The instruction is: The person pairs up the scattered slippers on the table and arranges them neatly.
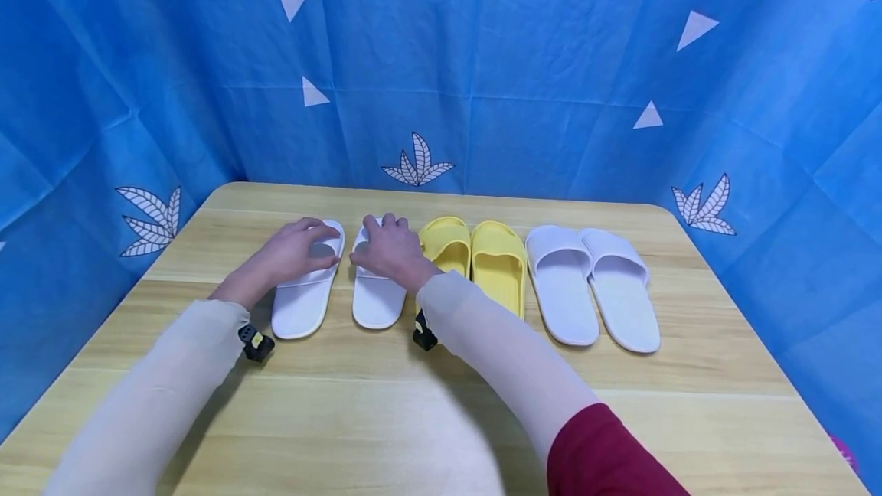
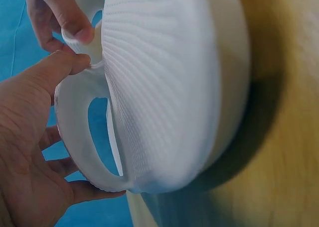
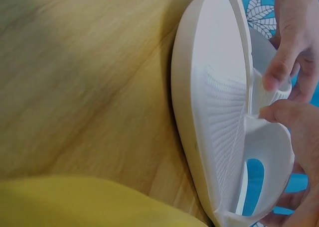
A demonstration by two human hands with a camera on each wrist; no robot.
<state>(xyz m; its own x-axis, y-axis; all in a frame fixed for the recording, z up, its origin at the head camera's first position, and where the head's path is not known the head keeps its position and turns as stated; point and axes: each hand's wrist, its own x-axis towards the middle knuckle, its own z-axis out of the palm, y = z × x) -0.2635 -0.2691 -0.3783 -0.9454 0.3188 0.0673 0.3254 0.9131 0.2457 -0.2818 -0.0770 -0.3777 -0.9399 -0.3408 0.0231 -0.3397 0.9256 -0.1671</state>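
Note:
Two white slippers lie side by side at the left of the wooden table, toes pointing away. My left hand (image 1: 301,251) is over the strap of the left white slipper (image 1: 301,310). In the left wrist view its thumb presses the strap's edge, with the fingers curled round the far side of the strap (image 2: 70,100). The right white slipper (image 1: 377,303) is under my right hand (image 1: 393,249). Its thumb and fingers grip that strap (image 3: 276,145) from both sides in the right wrist view. Both thumbs come close together between the slippers.
Just right of my right hand stands a pair of yellow slippers (image 1: 498,266), partly behind my forearm. Farther right, another white pair (image 1: 566,297) lies with the slippers touching near the toes. A blue curtain (image 1: 441,60) hangs behind the table (image 1: 331,419).

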